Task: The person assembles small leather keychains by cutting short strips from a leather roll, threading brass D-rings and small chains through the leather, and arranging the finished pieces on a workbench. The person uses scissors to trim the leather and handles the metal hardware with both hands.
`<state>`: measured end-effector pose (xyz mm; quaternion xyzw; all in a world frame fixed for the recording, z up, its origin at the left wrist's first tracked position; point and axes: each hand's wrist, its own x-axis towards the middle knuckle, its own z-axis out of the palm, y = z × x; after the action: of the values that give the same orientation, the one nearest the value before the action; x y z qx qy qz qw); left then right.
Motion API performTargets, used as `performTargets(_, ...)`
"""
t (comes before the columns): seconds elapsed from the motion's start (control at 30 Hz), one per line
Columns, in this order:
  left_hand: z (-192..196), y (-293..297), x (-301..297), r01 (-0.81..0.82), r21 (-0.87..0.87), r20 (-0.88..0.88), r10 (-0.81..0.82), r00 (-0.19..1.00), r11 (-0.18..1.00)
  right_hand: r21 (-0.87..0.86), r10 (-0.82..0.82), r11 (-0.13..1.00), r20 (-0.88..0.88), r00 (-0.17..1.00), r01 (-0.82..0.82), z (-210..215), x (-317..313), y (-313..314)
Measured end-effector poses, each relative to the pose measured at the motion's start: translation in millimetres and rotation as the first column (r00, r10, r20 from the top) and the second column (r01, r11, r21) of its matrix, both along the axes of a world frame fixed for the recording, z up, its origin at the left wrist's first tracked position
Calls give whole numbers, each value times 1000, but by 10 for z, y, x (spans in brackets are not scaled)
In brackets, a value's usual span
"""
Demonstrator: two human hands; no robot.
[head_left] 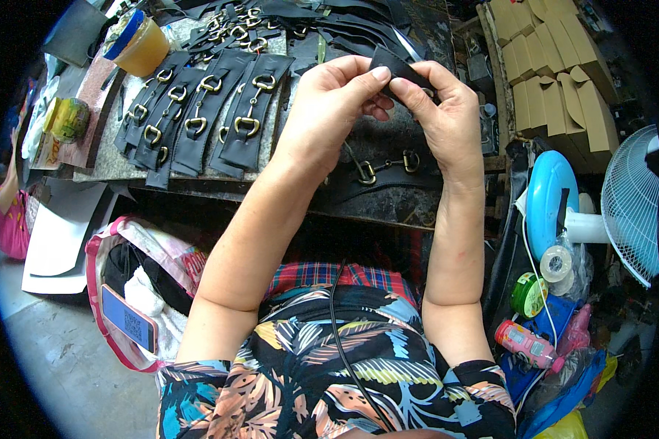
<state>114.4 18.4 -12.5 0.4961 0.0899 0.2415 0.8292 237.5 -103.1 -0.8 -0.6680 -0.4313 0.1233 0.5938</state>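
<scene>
In front of me, above the work table, my left hand (333, 91) pinches the edge of a black leather strap (389, 62) between thumb and fingers. My right hand (443, 95) grips the same strap from the other side, its thumb tip close to the left thumb. Fingers cover much of the strap. Below the hands, another black piece with a brass-coloured snaffle-bit-shaped fitting (388, 167) lies on the table; whether it joins the held strap I cannot tell. Left of my left hand are several black leather pieces (234, 143) with similar metal fittings, in overlapping rows.
More black straps and fittings (238, 29) are heaped at the back of the table (399, 208). A tub (140, 45) and a yellow-green jar (67, 119) stand at left. Cardboard boxes (556, 95) and a fan (632, 205) are at right. A phone (129, 318) rests on a pink-edged bag.
</scene>
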Motion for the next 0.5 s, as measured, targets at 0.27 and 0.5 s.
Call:
performTargets(0.27,47,-94,13,-227,250,-44,245,968,941,75,-151,987,152,977,141,-9,-63,61)
performTargets(0.5,22,-226,38,-446,568,94,484,870,691,49,-274,961,336,901,274,-2,-129,52)
